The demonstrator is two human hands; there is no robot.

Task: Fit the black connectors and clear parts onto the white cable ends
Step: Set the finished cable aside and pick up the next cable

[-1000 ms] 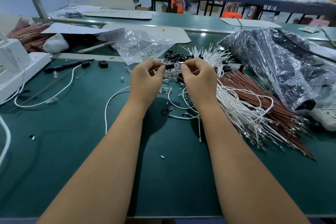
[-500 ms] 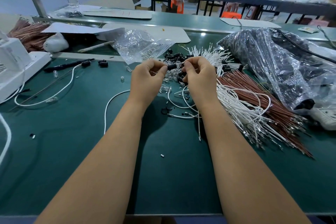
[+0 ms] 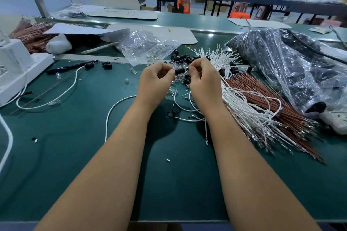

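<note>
Head view, bench stock and work in hand. Item one: a black connector [image 3: 179,71], short barrel, pinched at one end by my left hand [image 3: 155,82] and at the other by my right hand [image 3: 203,80], held above the green bench [image 3: 75,146] near the loose heap of black connectors [image 3: 183,59] and clear parts [image 3: 179,66]. I judge it light, rigid, small enough to slip; best taken at the barrel ends, fingertips only. Item two: white cables [image 3: 242,103], a thick fanned bundle to my right, thin and floppy with metal terminals; I would grip close behind the terminal so it does not buckle. Whether a cable end already sits in the connector I cannot tell. Item three: brown wires [image 3: 272,107] beneath them, and a bag of clear parts [image 3: 144,47] behind.

Change from half a second ago: both hands remain pinched on the connector, barely shifted.
</note>
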